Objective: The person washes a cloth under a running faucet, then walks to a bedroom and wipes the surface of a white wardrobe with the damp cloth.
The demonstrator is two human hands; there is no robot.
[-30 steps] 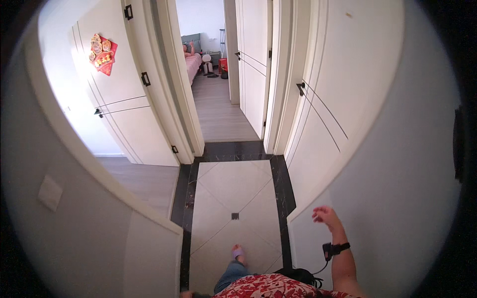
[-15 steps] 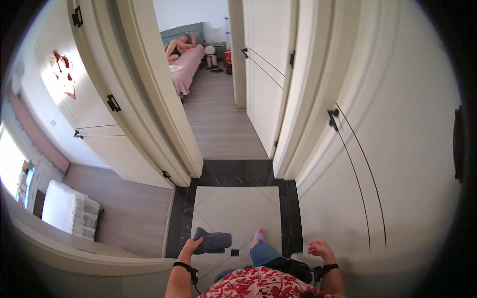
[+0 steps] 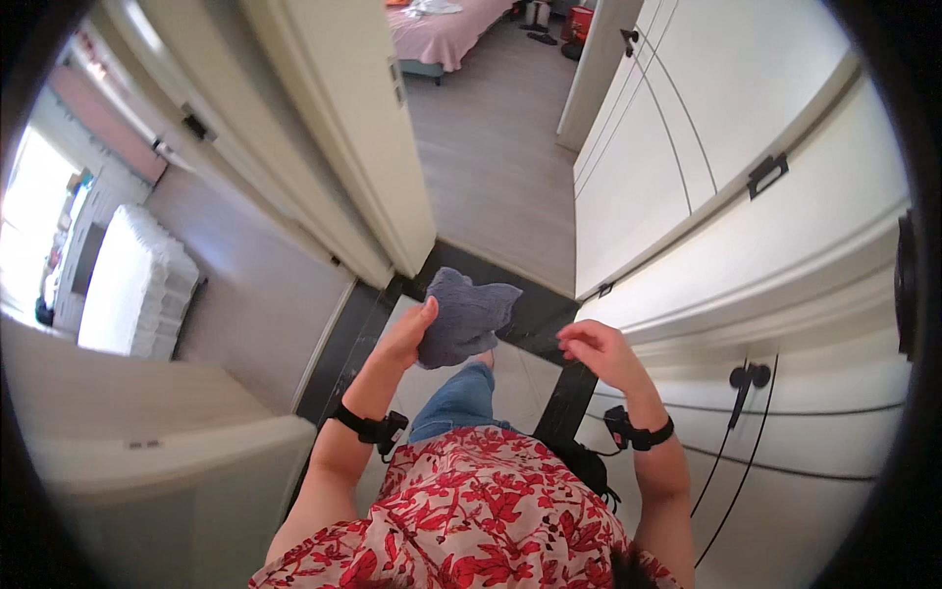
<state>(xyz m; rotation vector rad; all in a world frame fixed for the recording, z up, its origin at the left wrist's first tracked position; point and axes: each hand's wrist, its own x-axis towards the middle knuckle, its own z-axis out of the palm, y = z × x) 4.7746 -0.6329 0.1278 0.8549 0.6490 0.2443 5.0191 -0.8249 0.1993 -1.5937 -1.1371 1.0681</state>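
Observation:
In front of me, my left hand (image 3: 407, 334) grips a folded grey-blue cloth (image 3: 466, 314) by its left edge, the thumb on top. The cloth hangs over the dark stone border at a doorway, with one corner sticking out to the right. To the right of the cloth and apart from it is my right hand (image 3: 597, 351), its fingers loosely bent and pointing left. Nothing is in it. Both wrists wear black bands.
Ahead, a wood-look floor (image 3: 491, 177) leads to a bed with a pink cover (image 3: 446, 37). A white door (image 3: 677, 118) stands open on the right, near another white door with a black handle (image 3: 746, 388). At left is a white-draped piece of furniture (image 3: 132, 285).
I have moved closer to the doorway, and the view has turned. My left hand has lifted the cloth up and forward; my right hand has risen too. The person on the bed is out of view.

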